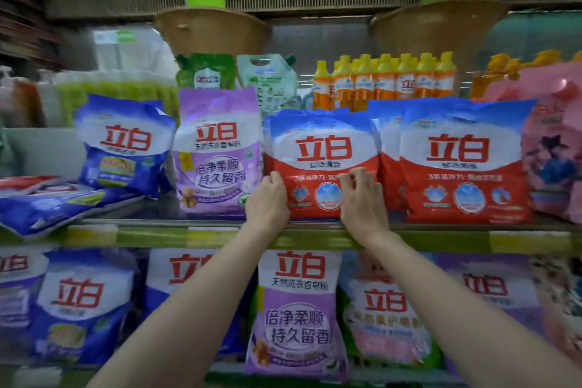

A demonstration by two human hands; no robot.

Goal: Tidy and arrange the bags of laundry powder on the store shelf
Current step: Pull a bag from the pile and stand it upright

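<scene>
Store shelf (pixel 151 235) carries upright laundry powder bags. At its middle stands the red bag (pixel 322 164), between a purple bag (pixel 217 151) and a second red bag (pixel 463 161). Left hand (pixel 267 201) grips its lower left edge; right hand (pixel 362 198) presses its front, fingers curled, perhaps pinching the film.

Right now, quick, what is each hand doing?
Left hand: closed on the left edge of the red bag.
Right hand: fingers curled against the front of the same bag.
</scene>
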